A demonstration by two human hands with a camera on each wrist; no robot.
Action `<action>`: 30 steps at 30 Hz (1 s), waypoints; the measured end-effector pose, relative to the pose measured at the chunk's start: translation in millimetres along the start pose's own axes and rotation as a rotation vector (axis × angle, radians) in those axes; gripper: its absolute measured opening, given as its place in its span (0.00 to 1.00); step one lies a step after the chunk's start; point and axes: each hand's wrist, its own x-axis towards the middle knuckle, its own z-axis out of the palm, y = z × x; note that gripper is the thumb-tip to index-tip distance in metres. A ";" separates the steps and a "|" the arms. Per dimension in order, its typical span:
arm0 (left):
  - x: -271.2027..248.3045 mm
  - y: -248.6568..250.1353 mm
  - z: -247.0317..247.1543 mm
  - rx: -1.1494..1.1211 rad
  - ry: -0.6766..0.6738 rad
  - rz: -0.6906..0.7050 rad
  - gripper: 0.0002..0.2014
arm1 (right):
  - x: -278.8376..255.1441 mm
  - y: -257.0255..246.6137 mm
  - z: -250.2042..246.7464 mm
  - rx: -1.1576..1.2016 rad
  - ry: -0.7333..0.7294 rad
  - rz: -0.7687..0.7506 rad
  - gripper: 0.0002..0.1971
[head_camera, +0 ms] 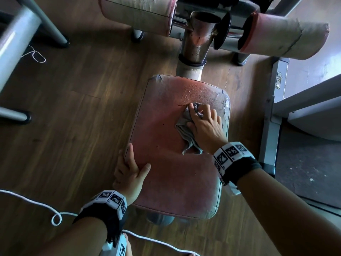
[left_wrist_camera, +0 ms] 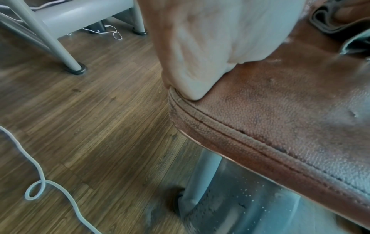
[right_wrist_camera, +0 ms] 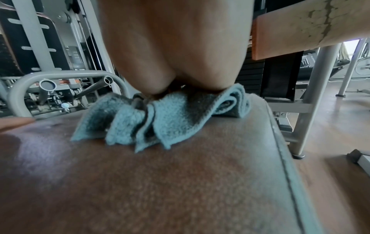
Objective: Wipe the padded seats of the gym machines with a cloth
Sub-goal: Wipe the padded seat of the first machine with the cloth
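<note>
A worn reddish padded seat fills the middle of the head view, with water droplets near its far edge. My right hand presses a crumpled grey-blue cloth onto the seat's far right part, its fingers curled into the folds. From the right wrist, the cloth bunches under the palm on the seat. My left hand grips the seat's left edge, thumb on top and fingers down the side. In the left wrist view the thumb rests on the seat's piped rim.
Two worn roller pads and a metal post stand beyond the seat. Grey machine legs sit at the left, a grey frame at the right. A white cord loops on the wooden floor.
</note>
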 end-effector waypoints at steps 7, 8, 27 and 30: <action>-0.3 -3.7 2.3 0.004 0.000 0.006 0.47 | -19.5 -8.6 3.9 0.022 -0.007 0.001 0.28; -0.1 -3.2 2.1 0.006 0.001 -0.003 0.48 | -16.1 -9.3 3.2 0.019 -0.005 0.003 0.28; -1.9 1.3 -0.3 -0.024 -0.010 -0.021 0.49 | 0.9 -33.5 10.2 -0.025 -0.021 -0.155 0.31; -1.1 -0.8 0.5 -0.031 -0.013 -0.020 0.48 | -2.5 -27.4 6.7 -0.058 0.008 -0.161 0.31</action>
